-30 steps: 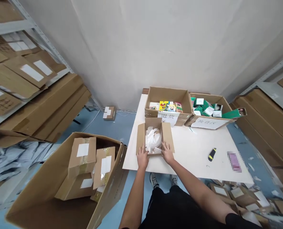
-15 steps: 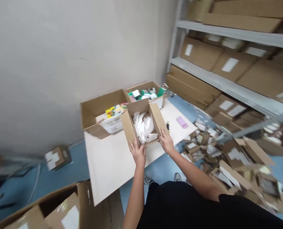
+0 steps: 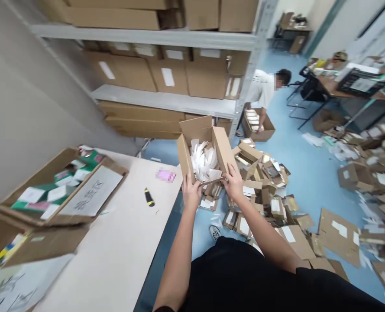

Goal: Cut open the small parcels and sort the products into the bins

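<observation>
A small open cardboard box filled with crumpled white paper is held up in the air past the right edge of the white table. My left hand grips its near left corner, fingers closed on the wall. My right hand grips the near right corner the same way. Below the box lies a heap of emptied cardboard boxes on the blue floor.
On the table lie a black-and-yellow cutter and a pink item; an open carton of green and white packs stands at its left. Shelves of cartons rise behind. Another person bends over a box at the far aisle.
The view has swung to the right. Both hands have lifted the paper-filled box off the table and carried it rightward, out over the pile of boxes on the floor.
</observation>
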{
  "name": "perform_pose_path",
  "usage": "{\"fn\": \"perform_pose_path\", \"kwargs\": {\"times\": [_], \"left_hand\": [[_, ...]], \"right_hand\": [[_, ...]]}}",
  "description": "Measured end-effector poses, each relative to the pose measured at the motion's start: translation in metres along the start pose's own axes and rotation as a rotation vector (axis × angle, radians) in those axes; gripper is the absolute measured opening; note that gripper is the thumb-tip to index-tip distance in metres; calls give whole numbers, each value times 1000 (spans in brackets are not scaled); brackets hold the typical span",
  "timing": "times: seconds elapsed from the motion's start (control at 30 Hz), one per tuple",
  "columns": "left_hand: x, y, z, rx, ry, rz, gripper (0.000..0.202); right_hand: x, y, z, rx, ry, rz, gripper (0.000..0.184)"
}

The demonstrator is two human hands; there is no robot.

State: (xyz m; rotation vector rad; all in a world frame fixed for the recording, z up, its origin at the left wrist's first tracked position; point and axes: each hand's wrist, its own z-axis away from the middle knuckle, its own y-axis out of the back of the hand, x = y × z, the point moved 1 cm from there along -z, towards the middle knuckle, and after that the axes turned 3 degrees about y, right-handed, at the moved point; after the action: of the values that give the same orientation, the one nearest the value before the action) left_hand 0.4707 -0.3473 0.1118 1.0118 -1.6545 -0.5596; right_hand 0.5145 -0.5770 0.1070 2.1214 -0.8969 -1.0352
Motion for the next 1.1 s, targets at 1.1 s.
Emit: {"fn": "perform_pose_path", "kwargs": {"times": [1.1], "left_hand": [[-86, 153, 104, 192, 545, -240, 59]], "right_hand": [[-200, -118, -73, -377, 562, -494, 56]]}}
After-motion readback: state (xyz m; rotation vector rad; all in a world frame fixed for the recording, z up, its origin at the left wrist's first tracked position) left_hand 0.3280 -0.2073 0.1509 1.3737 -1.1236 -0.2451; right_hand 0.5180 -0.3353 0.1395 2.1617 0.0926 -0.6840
